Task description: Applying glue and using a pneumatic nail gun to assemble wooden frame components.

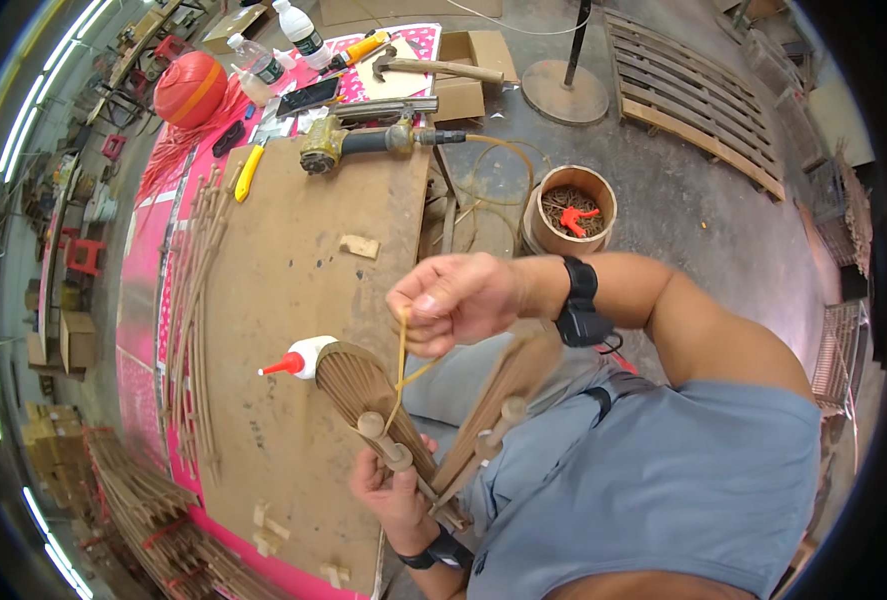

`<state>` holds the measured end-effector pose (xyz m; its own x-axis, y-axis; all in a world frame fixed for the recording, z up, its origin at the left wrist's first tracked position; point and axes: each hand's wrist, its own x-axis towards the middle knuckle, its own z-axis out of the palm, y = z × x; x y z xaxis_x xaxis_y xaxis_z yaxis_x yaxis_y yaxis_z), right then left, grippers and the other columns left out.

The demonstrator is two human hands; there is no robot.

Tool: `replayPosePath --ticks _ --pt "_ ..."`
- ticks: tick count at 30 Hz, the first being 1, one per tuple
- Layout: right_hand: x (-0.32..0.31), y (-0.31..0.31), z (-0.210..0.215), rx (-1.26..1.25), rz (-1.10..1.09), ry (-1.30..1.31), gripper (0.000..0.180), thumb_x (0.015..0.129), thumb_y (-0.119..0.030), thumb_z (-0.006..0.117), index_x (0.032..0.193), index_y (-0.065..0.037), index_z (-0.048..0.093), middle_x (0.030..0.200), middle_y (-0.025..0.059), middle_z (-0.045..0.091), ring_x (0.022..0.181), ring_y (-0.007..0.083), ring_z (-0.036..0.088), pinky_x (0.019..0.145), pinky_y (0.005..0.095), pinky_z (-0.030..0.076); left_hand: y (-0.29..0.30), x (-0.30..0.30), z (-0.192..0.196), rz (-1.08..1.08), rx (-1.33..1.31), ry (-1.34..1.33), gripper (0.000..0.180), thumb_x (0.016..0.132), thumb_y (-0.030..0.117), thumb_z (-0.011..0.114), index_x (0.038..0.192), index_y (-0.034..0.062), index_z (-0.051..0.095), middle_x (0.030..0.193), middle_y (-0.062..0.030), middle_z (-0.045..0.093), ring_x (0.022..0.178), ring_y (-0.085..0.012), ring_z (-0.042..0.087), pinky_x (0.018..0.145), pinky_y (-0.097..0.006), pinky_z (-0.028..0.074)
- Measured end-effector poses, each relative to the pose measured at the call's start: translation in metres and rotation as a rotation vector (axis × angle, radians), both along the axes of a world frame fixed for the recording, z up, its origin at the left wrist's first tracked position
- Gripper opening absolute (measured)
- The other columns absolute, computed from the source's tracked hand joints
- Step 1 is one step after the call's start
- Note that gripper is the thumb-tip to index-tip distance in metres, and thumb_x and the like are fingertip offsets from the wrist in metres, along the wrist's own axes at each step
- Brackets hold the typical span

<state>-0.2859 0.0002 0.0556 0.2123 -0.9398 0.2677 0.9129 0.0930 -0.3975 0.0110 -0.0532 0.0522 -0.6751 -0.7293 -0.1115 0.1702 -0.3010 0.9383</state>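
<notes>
My right hand (455, 300) is closed in a pinch on a thin yellow band (401, 362), raised over the table edge. The band stretches down to a wooden piece with ribbed slats (363, 385), beside its round wooden knobs (371, 424). Below, my left hand (391, 492) is wrapped around the lower part of that piece. A second ribbed wooden piece (487, 408) with similar knobs angles away against my lap; whether the two are joined I cannot tell. Just beyond the first piece lies a white glue bottle (309, 356) with a red nozzle, partly hidden.
Long thin wooden sticks (193, 320) lie along the table's far side. A power tool (363, 142), a hammer (433, 68) and a yellow utility knife (249, 173) rest to the right. On the floor stand a round tub of small pieces (553, 235) and a pallet (698, 95).
</notes>
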Motion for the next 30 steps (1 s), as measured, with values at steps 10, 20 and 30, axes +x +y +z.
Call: replayPosePath --ticks 10,20,30 --pt "-0.060 0.001 0.091 0.288 -0.012 1.105 0.025 0.098 -0.024 0.072 0.087 -0.002 0.069 0.071 0.0007 0.064 0.064 0.0083 0.059 0.062 0.0262 0.045 0.042 -0.018 -0.014 0.073 -0.780 -0.419 0.042 0.097 0.011 0.075 0.130 -0.0073 0.059 0.107 -0.0103 0.072 0.094 -0.0165 0.068 0.085 -0.029 0.054" --pt "-0.045 -0.004 0.135 0.060 -0.208 1.787 0.024 0.089 -0.022 0.075 0.079 -0.002 0.067 0.065 0.0076 0.065 0.061 0.0186 0.066 0.057 0.0369 0.048 0.056 -0.038 -0.018 0.165 -0.903 -0.445 0.043 0.095 0.015 0.077 0.129 -0.0074 0.061 0.103 -0.0161 0.074 0.089 -0.0217 0.072 0.080 -0.033 0.056" --pt "-0.011 0.003 0.126 -0.415 -0.675 2.321 0.013 0.072 -0.013 0.075 0.073 -0.001 0.069 0.070 0.0179 0.067 0.071 0.0393 0.069 0.062 0.0483 0.053 0.047 -0.044 -0.023 0.185 -0.849 -0.474 0.042 0.095 0.018 0.078 0.127 -0.0046 0.064 0.102 -0.0161 0.075 0.088 -0.0230 0.071 0.081 -0.033 0.055"
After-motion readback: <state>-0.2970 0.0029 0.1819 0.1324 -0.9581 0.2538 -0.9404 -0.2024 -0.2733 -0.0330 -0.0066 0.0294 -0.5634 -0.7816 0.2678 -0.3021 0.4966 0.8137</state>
